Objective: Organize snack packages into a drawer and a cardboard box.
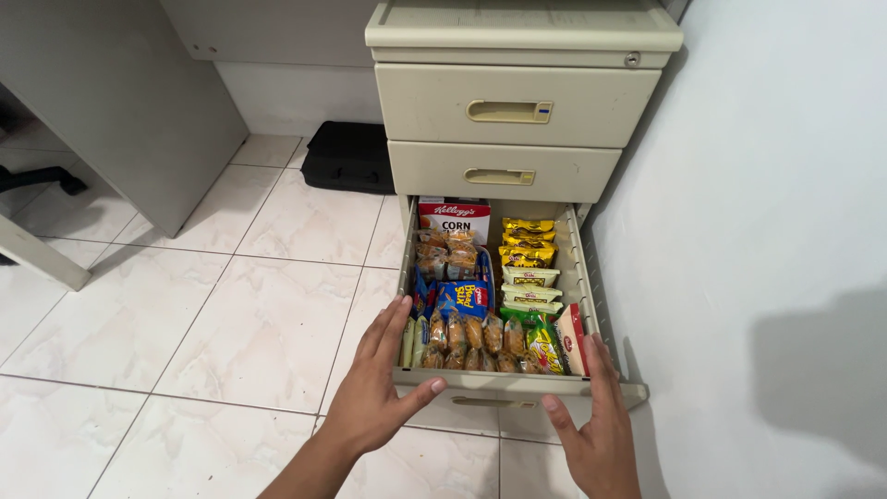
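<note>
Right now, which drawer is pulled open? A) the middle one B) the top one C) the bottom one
C: the bottom drawer stands out, showing snack packets, with the left hand and right hand at its front; the two drawers above sit flush.

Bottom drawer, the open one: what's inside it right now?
The bottom drawer holds a cereal box at the back, yellow packets on the right, a blue pack and wrapped snacks in front. Anything underneath is covered.
</note>
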